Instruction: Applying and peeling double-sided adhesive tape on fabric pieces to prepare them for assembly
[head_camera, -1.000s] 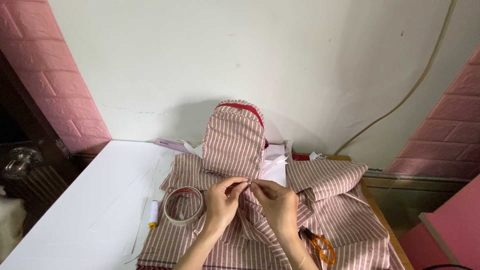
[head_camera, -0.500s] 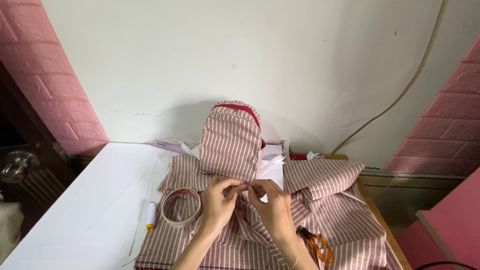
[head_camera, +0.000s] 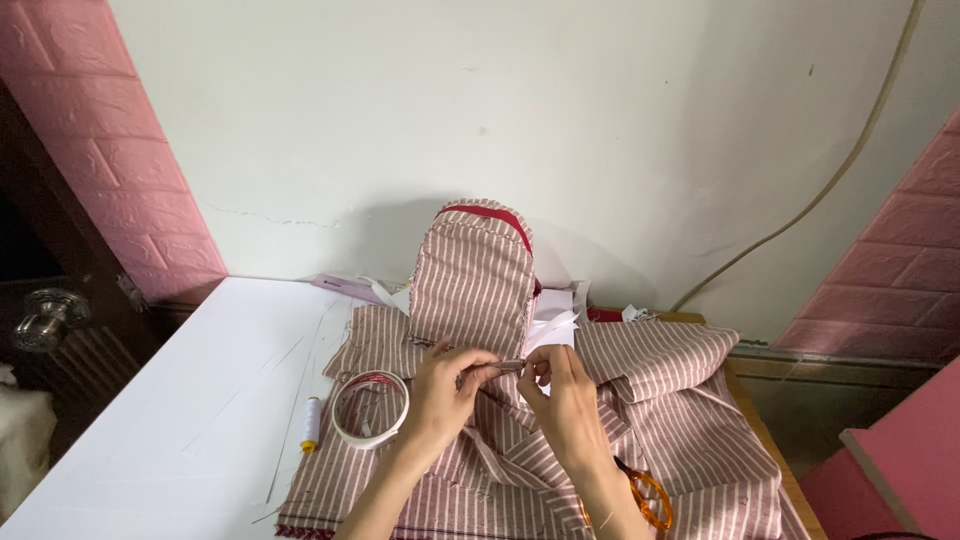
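My left hand (head_camera: 447, 392) and my right hand (head_camera: 562, 402) meet over a pile of red-and-white striped fabric (head_camera: 680, 420). Both pinch a small fold of that cloth between their fingertips, at the foot of a small upright striped pouch (head_camera: 472, 275) with a red zipper along its top. A thin metal piece shows between the fingertips; I cannot tell what it is. The pouch stands just behind my hands, against the wall.
A roll of white tape (head_camera: 370, 410) and a small spool of thread (head_camera: 312, 422) lie left of my left hand on the white table (head_camera: 190, 400). Orange-handled scissors (head_camera: 645, 497) lie by my right wrist. White paper scraps (head_camera: 555, 325) sit behind the pouch. A cable (head_camera: 830, 180) runs up the wall.
My hands have stayed together at the same spot on the fabric, with small finger movements. The view has shifted slightly.
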